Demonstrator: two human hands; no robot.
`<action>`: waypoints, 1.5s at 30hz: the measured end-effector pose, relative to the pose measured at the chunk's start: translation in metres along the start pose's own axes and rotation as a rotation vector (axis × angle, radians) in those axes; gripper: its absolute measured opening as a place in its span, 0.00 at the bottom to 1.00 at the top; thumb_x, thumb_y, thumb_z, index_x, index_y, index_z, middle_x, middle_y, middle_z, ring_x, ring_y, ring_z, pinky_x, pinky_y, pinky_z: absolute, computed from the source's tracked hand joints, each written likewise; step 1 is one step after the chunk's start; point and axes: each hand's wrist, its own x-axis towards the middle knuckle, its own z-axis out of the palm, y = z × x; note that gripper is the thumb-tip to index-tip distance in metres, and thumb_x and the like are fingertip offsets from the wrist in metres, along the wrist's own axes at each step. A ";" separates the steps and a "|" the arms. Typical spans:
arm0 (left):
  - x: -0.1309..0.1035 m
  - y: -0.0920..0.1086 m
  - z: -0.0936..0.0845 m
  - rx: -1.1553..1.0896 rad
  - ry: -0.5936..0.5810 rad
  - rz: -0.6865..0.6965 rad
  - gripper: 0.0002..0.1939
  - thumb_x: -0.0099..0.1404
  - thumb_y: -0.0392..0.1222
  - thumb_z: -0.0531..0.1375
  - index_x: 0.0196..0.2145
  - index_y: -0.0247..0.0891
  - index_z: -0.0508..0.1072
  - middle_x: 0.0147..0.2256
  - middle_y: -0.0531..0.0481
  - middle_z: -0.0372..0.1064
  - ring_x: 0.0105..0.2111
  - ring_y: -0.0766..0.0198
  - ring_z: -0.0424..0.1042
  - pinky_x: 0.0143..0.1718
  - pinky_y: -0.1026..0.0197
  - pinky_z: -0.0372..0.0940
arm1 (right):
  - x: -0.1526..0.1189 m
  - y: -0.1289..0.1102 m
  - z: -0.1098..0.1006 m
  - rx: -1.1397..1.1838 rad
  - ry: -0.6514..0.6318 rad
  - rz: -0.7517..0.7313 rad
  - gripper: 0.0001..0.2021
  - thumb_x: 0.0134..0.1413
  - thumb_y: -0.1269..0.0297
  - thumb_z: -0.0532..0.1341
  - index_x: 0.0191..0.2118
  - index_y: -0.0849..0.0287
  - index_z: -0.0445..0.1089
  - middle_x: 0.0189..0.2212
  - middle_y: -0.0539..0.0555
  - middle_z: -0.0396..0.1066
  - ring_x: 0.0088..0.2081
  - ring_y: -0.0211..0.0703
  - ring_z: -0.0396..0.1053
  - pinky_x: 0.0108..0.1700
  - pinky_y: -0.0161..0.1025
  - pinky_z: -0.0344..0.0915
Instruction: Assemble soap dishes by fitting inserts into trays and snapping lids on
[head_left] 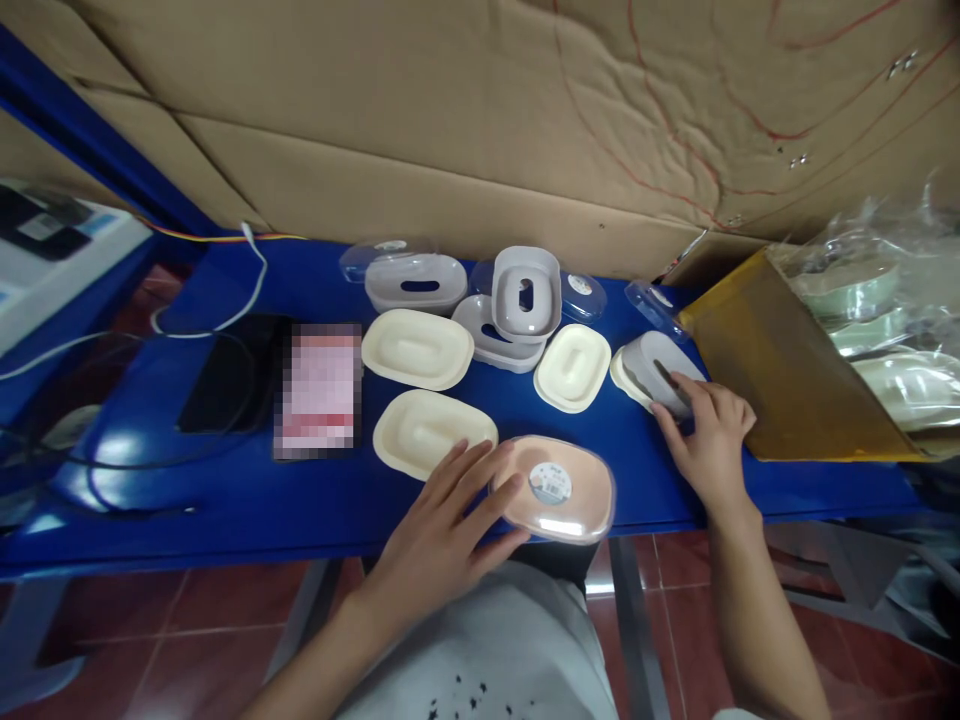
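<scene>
I'm seeing a peach box [589, 485] lying by the desk's [300, 510] near edge, the left hand [442, 530] resting open against it — perhaps for steadying — while the right hand [712, 450] is gripping a grey holder [643, 362] by its slot, likely for purchase

table [247, 500]: glossy, smooth | cream trays [418, 348]: smooth plastic | carton [795, 370]: cardboard

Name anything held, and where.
Right hand: grey oval plastic piece, apparently at its slot and near rim. Left hand touches peach clear-lidded box, left end.
</scene>
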 end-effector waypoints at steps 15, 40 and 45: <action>0.008 0.003 0.004 0.064 0.049 -0.035 0.21 0.74 0.47 0.67 0.58 0.40 0.69 0.64 0.37 0.71 0.67 0.46 0.68 0.73 0.36 0.59 | 0.150 0.036 0.020 0.158 -0.380 -0.008 0.27 0.66 0.46 0.63 0.63 0.57 0.73 0.65 0.66 0.71 0.67 0.67 0.67 0.66 0.67 0.64; 0.029 -0.009 -0.005 -0.042 -0.195 -0.050 0.25 0.70 0.46 0.70 0.59 0.43 0.66 0.69 0.34 0.65 0.69 0.44 0.67 0.77 0.28 0.39 | -0.012 -0.090 -0.032 0.601 -0.639 -0.423 0.43 0.67 0.52 0.68 0.79 0.40 0.47 0.78 0.57 0.52 0.76 0.63 0.54 0.71 0.65 0.65; 0.034 -0.015 -0.006 -0.140 -0.231 -0.063 0.24 0.68 0.46 0.72 0.55 0.44 0.66 0.68 0.35 0.65 0.69 0.46 0.67 0.76 0.28 0.38 | -0.013 -0.088 -0.025 0.651 -0.624 -0.406 0.43 0.66 0.52 0.69 0.79 0.39 0.47 0.76 0.59 0.52 0.76 0.63 0.54 0.72 0.65 0.64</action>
